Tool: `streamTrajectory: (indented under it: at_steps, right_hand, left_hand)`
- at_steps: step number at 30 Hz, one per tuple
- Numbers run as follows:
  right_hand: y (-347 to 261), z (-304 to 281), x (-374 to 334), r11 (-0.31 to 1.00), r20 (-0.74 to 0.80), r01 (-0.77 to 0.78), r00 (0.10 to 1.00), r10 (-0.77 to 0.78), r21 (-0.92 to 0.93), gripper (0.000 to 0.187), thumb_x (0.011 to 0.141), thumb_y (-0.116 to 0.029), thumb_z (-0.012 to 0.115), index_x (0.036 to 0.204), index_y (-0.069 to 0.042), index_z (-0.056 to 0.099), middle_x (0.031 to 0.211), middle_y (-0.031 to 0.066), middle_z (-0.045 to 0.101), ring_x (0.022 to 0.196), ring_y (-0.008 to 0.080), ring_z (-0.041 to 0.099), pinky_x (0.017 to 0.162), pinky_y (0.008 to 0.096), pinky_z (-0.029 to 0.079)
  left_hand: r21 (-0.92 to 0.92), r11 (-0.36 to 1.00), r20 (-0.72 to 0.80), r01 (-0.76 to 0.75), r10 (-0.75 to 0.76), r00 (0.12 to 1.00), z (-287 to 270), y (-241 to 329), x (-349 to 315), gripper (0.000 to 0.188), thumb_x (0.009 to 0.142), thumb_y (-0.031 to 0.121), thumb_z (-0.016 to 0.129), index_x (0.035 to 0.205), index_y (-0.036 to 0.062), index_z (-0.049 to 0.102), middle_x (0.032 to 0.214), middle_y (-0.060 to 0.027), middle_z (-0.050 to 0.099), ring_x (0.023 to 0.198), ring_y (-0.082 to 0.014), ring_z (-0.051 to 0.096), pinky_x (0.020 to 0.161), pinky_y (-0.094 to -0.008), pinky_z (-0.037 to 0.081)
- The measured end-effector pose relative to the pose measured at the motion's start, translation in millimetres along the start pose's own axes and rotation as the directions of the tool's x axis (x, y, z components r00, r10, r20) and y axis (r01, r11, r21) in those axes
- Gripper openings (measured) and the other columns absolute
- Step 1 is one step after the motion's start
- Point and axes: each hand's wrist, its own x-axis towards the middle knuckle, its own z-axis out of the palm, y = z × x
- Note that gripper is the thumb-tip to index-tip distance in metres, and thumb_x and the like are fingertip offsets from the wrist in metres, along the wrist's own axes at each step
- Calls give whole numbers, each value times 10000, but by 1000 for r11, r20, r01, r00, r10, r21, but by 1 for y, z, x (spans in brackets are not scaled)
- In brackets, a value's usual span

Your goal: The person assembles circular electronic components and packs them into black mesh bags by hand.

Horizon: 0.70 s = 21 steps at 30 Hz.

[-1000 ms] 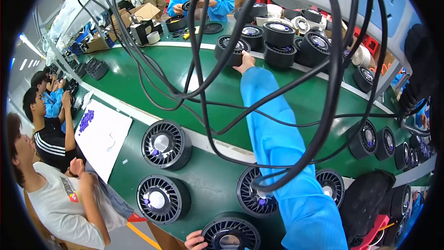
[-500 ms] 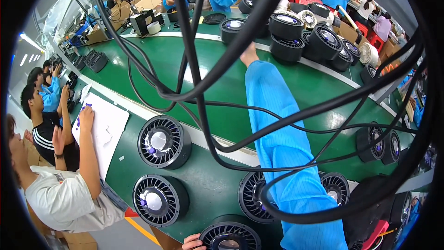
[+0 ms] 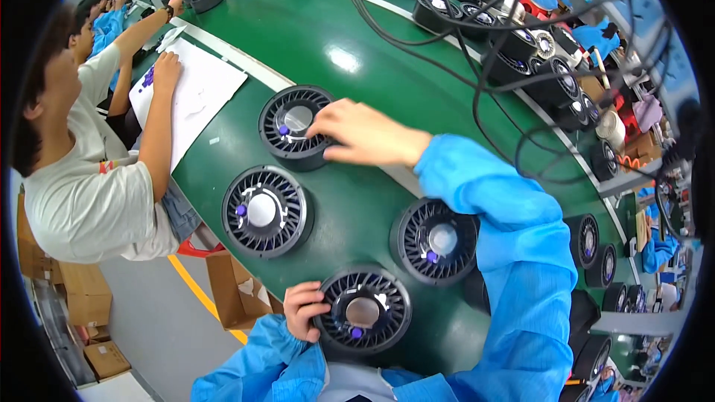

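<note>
Left grip (image 3: 304,311) on the nearest black fan unit (image 3: 363,311), right grip (image 3: 365,134) at the upper-left black fan unit (image 3: 298,119)
Left fingers curl over the rim, whether pinching I cannot tell; right thumb and fingers spread by the edge; both units sit on the green surface (image 3: 346,227) with a left-hand fan unit (image 3: 262,210) and a right-hand fan unit (image 3: 441,240), near a white sheet (image 3: 202,100)

Right sleeve (image 3: 529,253): bright blue, loosely creased, its cuff (image 3: 427,155) gathered behind the bare right fingers (image 3: 330,123). Left sleeve (image 3: 257,357): matching, behind the left fingers (image 3: 301,298). Farthest from both, I see the open blue jacket (image 3: 299,378) framing a pale grey top (image 3: 357,380).
</note>
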Motion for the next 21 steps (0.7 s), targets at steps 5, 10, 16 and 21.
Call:
streamTrajectory:
  at_steps: [5,10,16,21]
  right_hand:
    - [-28,63,2,832,-252,7,951,-177,-555,337,740,-202,655,1044,-97,553,1008,63,529,977,235,503,824,348,403]
    - [-24,76,15,758,-432,-241,900,-60,-606,331,708,-209,681,998,-124,547,982,41,498,948,209,477,769,339,383]
    - [-47,44,-3,902,-518,-298,850,101,-312,316,708,-252,695,956,-122,549,976,58,494,963,240,458,806,373,360]
    - [-98,-4,-74,938,-627,-286,698,345,196,340,745,-234,686,963,-57,494,1030,133,431,961,294,419,842,386,359]
  left_hand:
    - [-10,999,146,47,-45,988,1,8,18,381,866,429,455,937,96,625,1040,-123,518,1022,-343,510,840,-432,409]
    - [125,991,324,-44,1,946,4,30,29,269,751,318,594,970,165,627,1099,-74,492,1133,-337,402,976,-531,289]
    - [171,973,521,-154,43,853,2,63,22,357,651,293,737,975,196,625,1142,-47,468,1182,-335,332,1009,-562,214]
    - [127,989,491,-76,4,871,-2,61,13,359,624,262,780,942,196,626,1144,-37,461,1164,-316,352,1014,-564,228]
